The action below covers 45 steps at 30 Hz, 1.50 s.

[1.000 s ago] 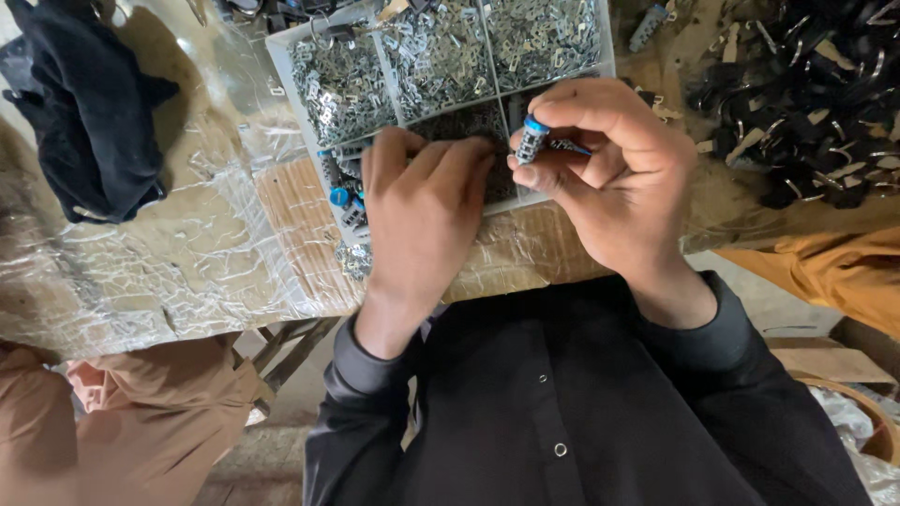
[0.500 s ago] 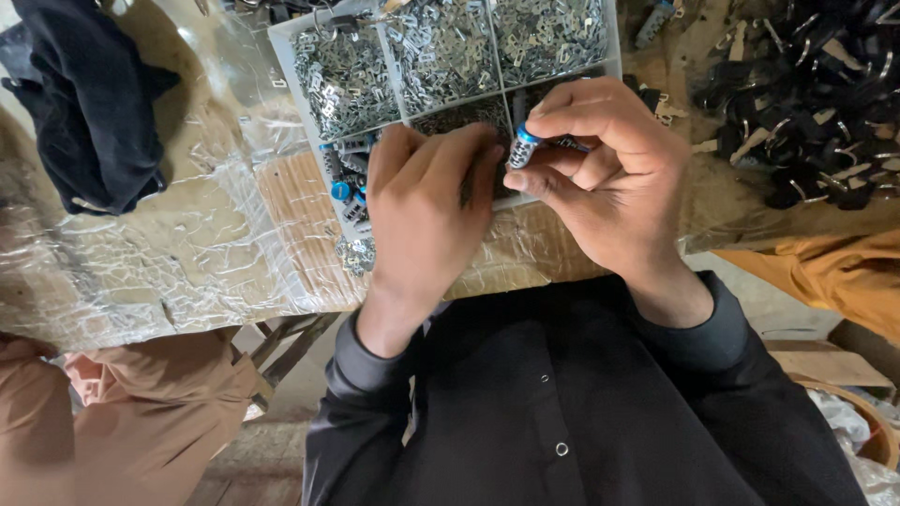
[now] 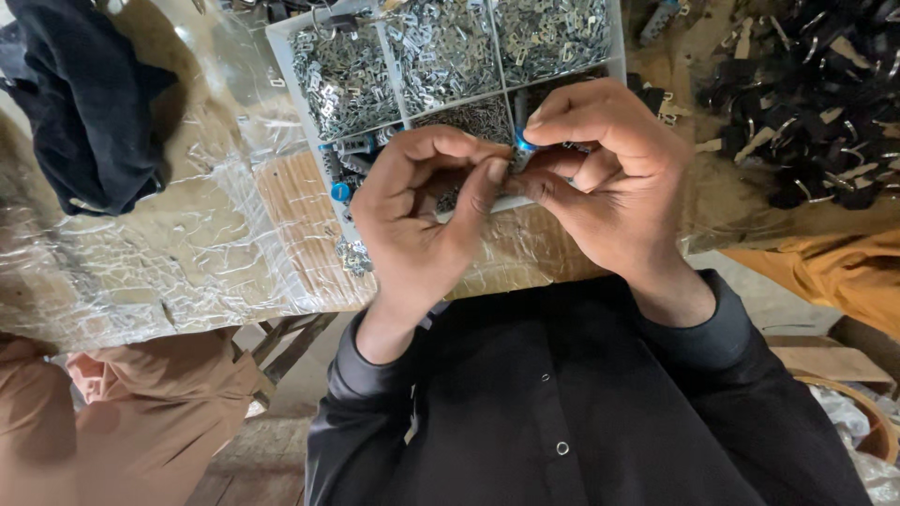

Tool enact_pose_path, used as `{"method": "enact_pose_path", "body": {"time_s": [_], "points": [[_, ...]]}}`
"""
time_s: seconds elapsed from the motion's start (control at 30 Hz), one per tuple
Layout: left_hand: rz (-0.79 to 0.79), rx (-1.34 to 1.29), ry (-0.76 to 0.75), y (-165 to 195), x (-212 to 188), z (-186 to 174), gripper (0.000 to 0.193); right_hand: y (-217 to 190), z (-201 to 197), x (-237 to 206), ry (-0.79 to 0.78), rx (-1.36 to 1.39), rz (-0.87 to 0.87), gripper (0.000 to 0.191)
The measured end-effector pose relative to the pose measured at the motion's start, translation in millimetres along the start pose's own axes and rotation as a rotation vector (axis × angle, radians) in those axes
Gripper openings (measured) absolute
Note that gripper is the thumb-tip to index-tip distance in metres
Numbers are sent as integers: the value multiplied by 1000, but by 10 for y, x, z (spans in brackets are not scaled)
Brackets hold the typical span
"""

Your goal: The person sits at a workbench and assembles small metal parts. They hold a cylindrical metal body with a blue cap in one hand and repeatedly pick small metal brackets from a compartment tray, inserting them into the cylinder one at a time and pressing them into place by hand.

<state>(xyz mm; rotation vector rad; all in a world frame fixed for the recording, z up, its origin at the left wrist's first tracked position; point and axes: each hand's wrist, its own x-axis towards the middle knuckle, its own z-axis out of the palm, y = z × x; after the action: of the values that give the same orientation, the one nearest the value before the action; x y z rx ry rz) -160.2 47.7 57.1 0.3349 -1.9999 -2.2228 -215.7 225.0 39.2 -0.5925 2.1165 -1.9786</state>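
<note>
Fingers of the right hand [image 3: 609,178] and left hand [image 3: 422,220] pinch a small blue-tipped part [image 3: 522,145], mostly hidden, above a compartment tray [image 3: 281,42].

Brown cardboard box [image 3: 825,361] at right edge, below bench, flat top, partly hidden behind dark sleeve; clear crinkled plastic wrap [image 3: 141,272] sheeting bench at left; no labels, signs, screens visible.

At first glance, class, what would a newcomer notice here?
Both hands meet at the centre: the right hand pinches a small blue-tipped part, the left hand touching it. Behind them sits a white compartment tray of small metal pieces, on a plastic-covered table.
</note>
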Motion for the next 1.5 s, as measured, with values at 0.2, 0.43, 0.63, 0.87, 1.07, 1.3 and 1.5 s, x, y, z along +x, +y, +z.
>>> {"method": "enact_pose_path", "body": {"time_s": [0.2,0.43,0.63,0.87,1.07,1.3,1.5], "points": [[68,103,15,-95,-50,14,21,77,-10,-47,23,-50,-31,33],[71,170,-15,6,-42,-4,23,67,-10,-25,17,-74,-24,27],[418,880,19,93,166,-74,22,21,-11,11,-16,54,-29,34],[285,694,-3,45,130,-26,18,19,-20,13,1,24,-9,35],[113,136,0,-94,8,-13,13,67,-25,-9,8,-24,-16,35],[172,269,-66,-70,19,-47,13,103,-13,-12,6,-32,-65,30],[325,657,-83,202,198,-51,22,87,-23,23,0,37,-50,36]]}}
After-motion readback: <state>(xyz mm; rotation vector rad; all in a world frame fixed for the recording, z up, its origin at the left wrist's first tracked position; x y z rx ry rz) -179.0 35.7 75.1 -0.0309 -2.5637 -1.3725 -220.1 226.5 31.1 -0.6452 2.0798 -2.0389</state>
